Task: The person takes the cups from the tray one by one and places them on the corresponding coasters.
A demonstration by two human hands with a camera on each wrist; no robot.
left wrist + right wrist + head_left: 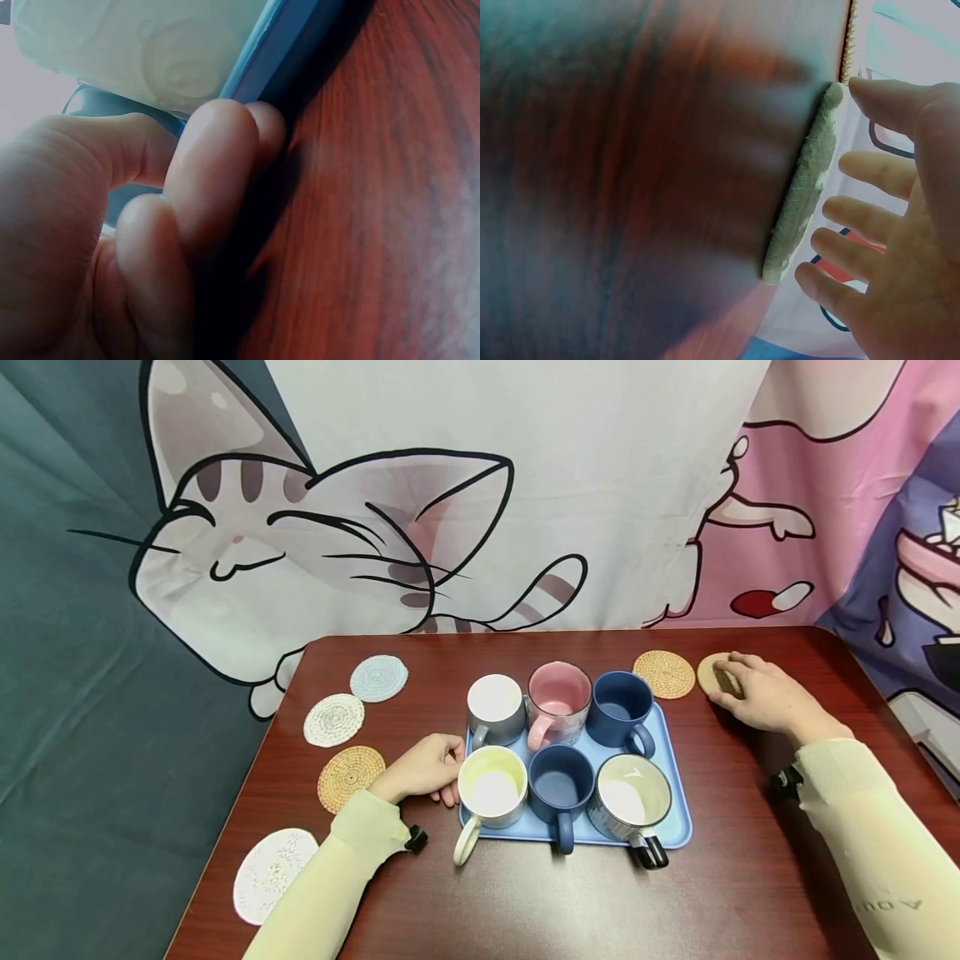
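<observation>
My left hand is at the left edge of a light blue tray, thumb and fingers pinching its rim. In the left wrist view the fingertips meet the tray's blue side below a pale yellow mug. Several mugs stand on the tray in two rows, including a pink mug and a speckled mug with a black-tipped handle. At the far right, my right hand is over a round beige coaster. The right wrist view shows its fingers extended and spread beside the thick coaster.
A woven tan coaster lies left of the right hand. Along the table's left side lie a pale blue coaster, a cream coaster, another tan coaster and a white one. A cat-print curtain hangs behind the table.
</observation>
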